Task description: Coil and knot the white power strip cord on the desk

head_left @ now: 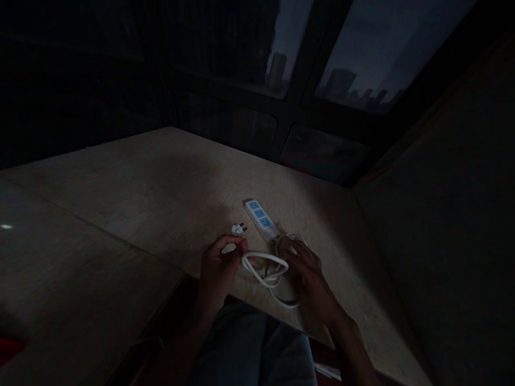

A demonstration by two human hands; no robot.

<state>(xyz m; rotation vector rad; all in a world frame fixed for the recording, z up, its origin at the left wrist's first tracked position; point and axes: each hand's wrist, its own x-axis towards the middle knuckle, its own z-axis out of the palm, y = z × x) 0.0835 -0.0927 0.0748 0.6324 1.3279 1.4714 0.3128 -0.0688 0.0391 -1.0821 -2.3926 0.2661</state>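
Note:
A white power strip (259,219) with blue socket faces lies on the pale stone counter. Its white cord (265,257) runs in loose loops between my hands. My left hand (221,262) pinches the cord at the left end of a loop, thumb and fingers pressed together. Just beyond those fingers is the white plug (238,229), its prongs pointing right. My right hand (303,262) is closed around the cord near the strip's lower end. Its fingertips are partly hidden, and the scene is very dark.
The counter (181,177) stretches to the left and back, with a dark seam across it. Dark-framed windows (277,69) stand behind, and a wall (434,203) rises on the right. A red thing (10,349) shows at the lower left edge.

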